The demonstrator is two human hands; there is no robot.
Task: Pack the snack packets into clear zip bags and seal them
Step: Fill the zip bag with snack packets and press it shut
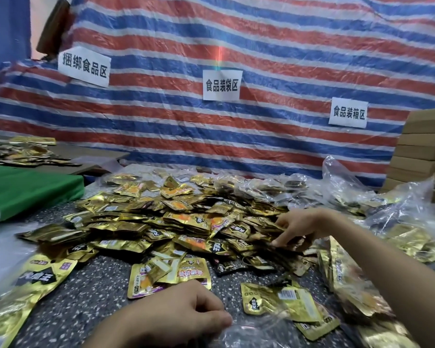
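A big heap of gold and black snack packets [176, 222] covers the middle of the speckled table [91, 307]. My right hand [299, 226] reaches into the heap's right side, fingers curled down onto packets there. My left hand [176, 312] sits near the front edge, its fingers pinching the mouth of a clear zip bag [281, 320]. That bag lies flat to the right and holds a few gold packets [276, 300]. Whether my right hand grips a packet is hidden by its fingers.
Filled clear bags [392, 222] pile up at the right, with another [23, 292] at the front left. A green board [28, 189] lies at the left. Stacked cardboard boxes [422, 151] stand far right. A striped tarp [236, 59] with paper signs hangs behind.
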